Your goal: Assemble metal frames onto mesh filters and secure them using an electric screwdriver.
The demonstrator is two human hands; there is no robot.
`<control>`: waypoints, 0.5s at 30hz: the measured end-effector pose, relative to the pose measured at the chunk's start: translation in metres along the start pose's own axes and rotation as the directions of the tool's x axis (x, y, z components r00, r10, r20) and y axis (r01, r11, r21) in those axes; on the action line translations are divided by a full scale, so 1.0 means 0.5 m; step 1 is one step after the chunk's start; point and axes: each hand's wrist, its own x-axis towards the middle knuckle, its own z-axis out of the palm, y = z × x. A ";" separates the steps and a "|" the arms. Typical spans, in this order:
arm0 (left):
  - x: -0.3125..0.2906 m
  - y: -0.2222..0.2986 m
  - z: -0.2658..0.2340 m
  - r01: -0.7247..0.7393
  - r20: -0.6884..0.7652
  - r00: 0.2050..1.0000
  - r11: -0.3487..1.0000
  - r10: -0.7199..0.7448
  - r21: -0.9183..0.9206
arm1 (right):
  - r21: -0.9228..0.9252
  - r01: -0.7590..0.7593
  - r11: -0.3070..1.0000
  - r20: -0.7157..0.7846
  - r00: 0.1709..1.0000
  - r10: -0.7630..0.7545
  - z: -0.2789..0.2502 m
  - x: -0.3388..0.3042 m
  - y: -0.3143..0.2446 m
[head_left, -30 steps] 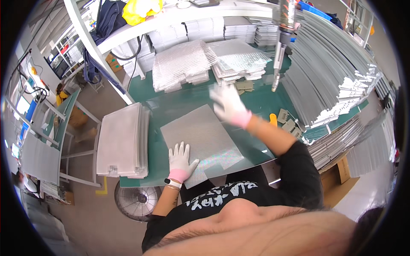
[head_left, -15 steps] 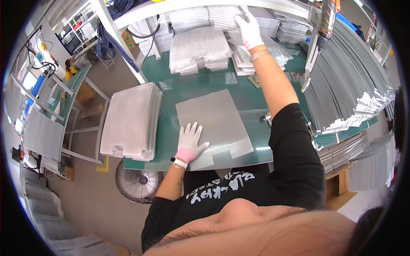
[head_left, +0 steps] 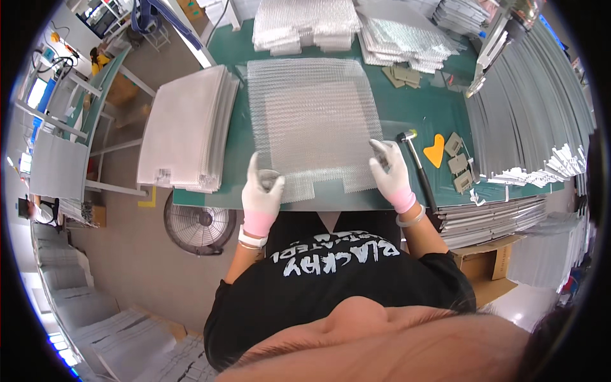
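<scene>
A green-topped workbench fills the workshop view, stacks of sheets around it. A metal mesh sheet lies flat at its centre, being squared up. The left hand and right hand pinch its near corners; next, aligned edges seem needed.

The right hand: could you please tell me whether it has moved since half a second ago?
Yes. The right hand has come back from the far mesh stacks to the near edge of the green mat, gripping the mesh sheet.
</scene>
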 end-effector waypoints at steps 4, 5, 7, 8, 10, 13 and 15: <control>-0.017 -0.023 0.022 0.019 0.071 0.997 0.966 -0.039 0.256 | -0.251 -0.036 0.967 0.047 0.998 0.049 0.013 -0.023 0.020; -0.015 -0.030 0.023 0.018 0.067 0.997 0.955 -0.040 0.297 | -0.250 -0.046 0.967 0.051 0.997 0.061 0.015 -0.024 0.019; -0.010 -0.042 0.029 0.018 0.067 0.997 0.941 -0.043 0.338 | -0.242 -0.018 0.970 0.042 0.999 0.029 0.015 -0.017 0.020; -0.009 -0.052 0.032 -0.001 0.063 0.998 0.927 -0.025 0.376 | -0.241 -0.024 0.970 0.044 0.998 0.035 0.015 -0.014 0.023; -0.008 -0.056 0.035 -0.019 0.063 0.998 0.909 -0.007 0.417 | -0.202 -0.068 0.977 0.057 0.995 0.081 0.019 -0.006 0.030; -0.007 -0.049 0.041 -0.004 0.083 0.996 0.890 -0.038 0.455 | -0.292 0.009 0.956 0.067 0.998 0.011 0.034 -0.009 0.060; -0.006 -0.057 0.046 0.096 0.110 0.979 0.871 -0.169 0.481 | -0.344 0.024 0.939 0.066 0.998 -0.001 0.046 -0.016 0.076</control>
